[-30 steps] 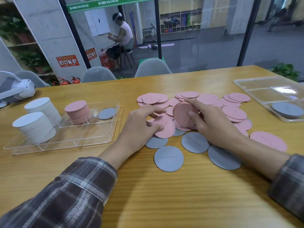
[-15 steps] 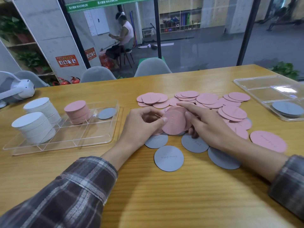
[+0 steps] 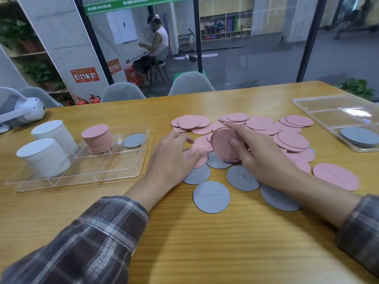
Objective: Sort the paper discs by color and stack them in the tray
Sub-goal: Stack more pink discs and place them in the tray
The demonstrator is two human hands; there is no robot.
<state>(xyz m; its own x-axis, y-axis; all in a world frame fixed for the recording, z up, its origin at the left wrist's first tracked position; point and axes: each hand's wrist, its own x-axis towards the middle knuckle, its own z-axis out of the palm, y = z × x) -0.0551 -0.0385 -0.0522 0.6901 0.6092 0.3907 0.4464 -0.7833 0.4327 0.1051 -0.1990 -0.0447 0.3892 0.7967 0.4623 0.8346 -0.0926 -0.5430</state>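
Note:
Loose pink discs (image 3: 259,123) lie spread over the middle of the table, with several grey discs (image 3: 211,196) nearer me. My right hand (image 3: 264,158) grips a small tilted stack of pink discs (image 3: 222,145) on edge above the pile. My left hand (image 3: 174,158) rests with curled fingers on a flat pink disc (image 3: 202,155) beside that stack. The clear tray (image 3: 121,171) at the left holds two white stacks (image 3: 44,157), a pink stack (image 3: 97,138) and one grey disc (image 3: 134,140).
A second clear tray (image 3: 328,111) at the far right holds grey discs (image 3: 360,136). A white headset (image 3: 22,111) lies at the table's far left edge. Grey chairs (image 3: 190,84) stand behind the table, and a person sits beyond the glass.
My right hand tipped its pink stack back up on edge after taking another disc against it. My left hand let go of that disc and dropped onto a flat pink disc.

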